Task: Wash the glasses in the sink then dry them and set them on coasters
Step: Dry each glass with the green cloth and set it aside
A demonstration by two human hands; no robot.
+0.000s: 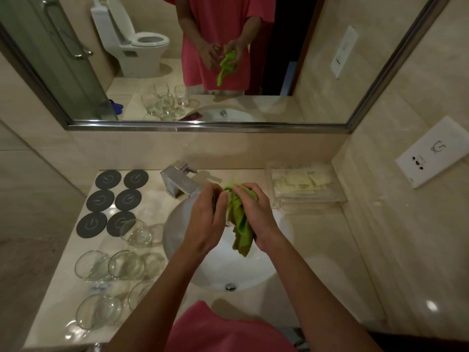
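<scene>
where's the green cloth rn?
Head view, centre: the green cloth hangs over the white sink, gripped by the right hand, just right of the left hand and below the faucet.

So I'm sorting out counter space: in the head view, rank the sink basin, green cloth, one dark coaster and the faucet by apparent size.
1. Sink basin
2. Green cloth
3. Faucet and a coaster: look alike, unranked.

The cloth (241,224) is bright lime green. The six coasters (109,203) are dark grey, each marked with a pale ring and stroke. The glasses (111,265) are clear and colourless. The sink (228,270) is white, the counter (317,270) glossy cream marble, the faucet (177,182) silver chrome, the shirt (215,329) pink-red, the outlet plate (434,152) white.
</scene>
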